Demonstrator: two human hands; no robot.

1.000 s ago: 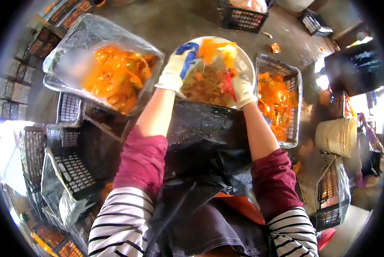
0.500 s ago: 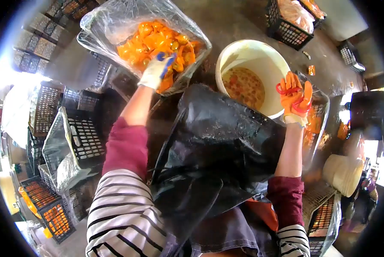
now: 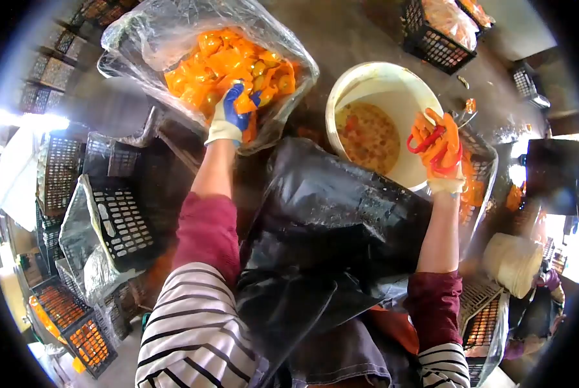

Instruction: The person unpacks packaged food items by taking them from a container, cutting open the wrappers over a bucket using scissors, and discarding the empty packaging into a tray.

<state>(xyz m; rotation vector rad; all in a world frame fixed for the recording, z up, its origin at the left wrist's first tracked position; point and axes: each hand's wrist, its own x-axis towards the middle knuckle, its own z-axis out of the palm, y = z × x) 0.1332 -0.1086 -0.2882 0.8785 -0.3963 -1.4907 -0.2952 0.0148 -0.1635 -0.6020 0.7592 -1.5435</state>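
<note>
My left hand [image 3: 232,111], in a white glove with blue fingers, is closed on a glossy orange piece that looks like pepper [image 3: 243,102]. Around it lies a heap of similar orange pieces [image 3: 218,61], some with greenish parts, in a crate lined with clear plastic [image 3: 137,39]. In its orange glove, my right hand [image 3: 439,147] is wrapped round red-handled scissors [image 3: 434,137], with a bit of metal blade showing past the fingers. That hand is at the right rim of a white bucket [image 3: 341,84], which holds cloudy liquid with orange-brown bits [image 3: 368,136].
A black apron [image 3: 328,200] covers my lap below the bucket. Another lined crate with orange pieces [image 3: 473,184] stands at my right. Black crates [image 3: 124,223] are on the left, and one with a plastic bag [image 3: 435,39] is at the back. A person [image 3: 538,310] is at far right.
My left hand has turned and now shows an orange piece in its fingers, slightly raised from the heap. The right hand has shifted a little left and down, still with the scissors.
</note>
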